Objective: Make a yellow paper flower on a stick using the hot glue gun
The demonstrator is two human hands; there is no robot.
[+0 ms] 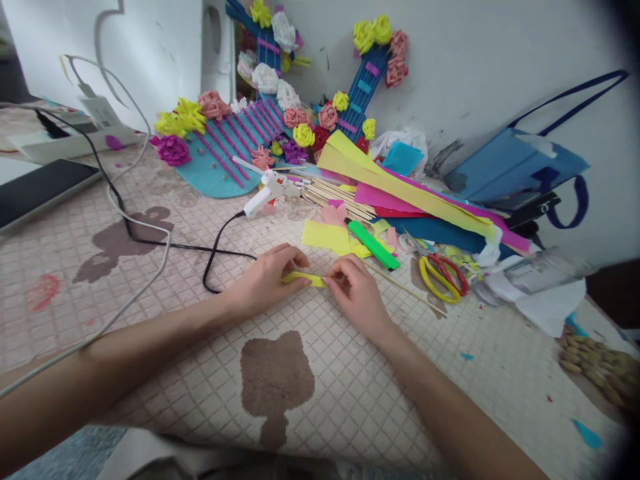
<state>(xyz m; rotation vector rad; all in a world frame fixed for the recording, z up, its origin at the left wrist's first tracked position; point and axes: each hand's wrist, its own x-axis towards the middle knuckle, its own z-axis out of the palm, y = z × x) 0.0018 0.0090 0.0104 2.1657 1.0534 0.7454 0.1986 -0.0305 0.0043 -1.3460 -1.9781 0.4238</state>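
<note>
A narrow strip of yellow crepe paper [311,278] stretches between my two hands, low over the table. My left hand [267,280] is closed on its left end, fingers curled around it. At the other end, the thumb and fingertips of my right hand [359,293] pinch the strip. Just beyond them lie a flat yellow paper piece [325,236] and a green utility knife [373,245]. A thin wooden stick [413,291] runs out to the right from beside my right hand.
A white glue gun [265,193] with a black cord stands behind my left hand. Scissors [443,275] with red and yellow handles lie right, near a clear jar [543,272]. Wooden sticks [335,198] and folded crepe sheets [400,187] lie behind. Flower-covered blue paper guitars [220,163] lean at the back.
</note>
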